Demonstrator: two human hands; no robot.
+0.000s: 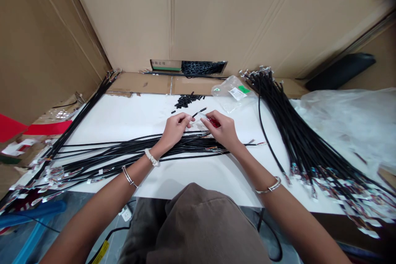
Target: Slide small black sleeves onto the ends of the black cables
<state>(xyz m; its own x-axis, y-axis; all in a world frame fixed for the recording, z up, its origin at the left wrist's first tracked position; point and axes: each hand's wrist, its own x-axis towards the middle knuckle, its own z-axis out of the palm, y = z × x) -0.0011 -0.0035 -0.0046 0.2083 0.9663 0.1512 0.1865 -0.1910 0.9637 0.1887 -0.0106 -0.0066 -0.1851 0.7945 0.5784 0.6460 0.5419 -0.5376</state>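
Slim black cable end with a short dark tip (194,114): sits between the two hands, above the worktop, its long axis slanting from the left fingertips away from the body and to the right. Left hand (178,127) is nearer, pinching it at the near end; far tip points past the right fingertips, just beyond them. Right hand (223,128) is closed around a red object with a pale, clear-looking front (214,122), aimed left at the cable end; can't tell whether the two touch. Just past the hands, a loose heap of short black tube pieces (186,101), one stray piece (173,111) nearer the left hand. Clear plastic bag with white label and green patch (222,90) lies beyond the right hand. Below the hands, long black cables with bare coloured wire ends (123,146) run crosswise on the white worktop (145,113). Thick black cable bundle with white connectors (287,128) well off right; thinner black bundle (85,109) off left.
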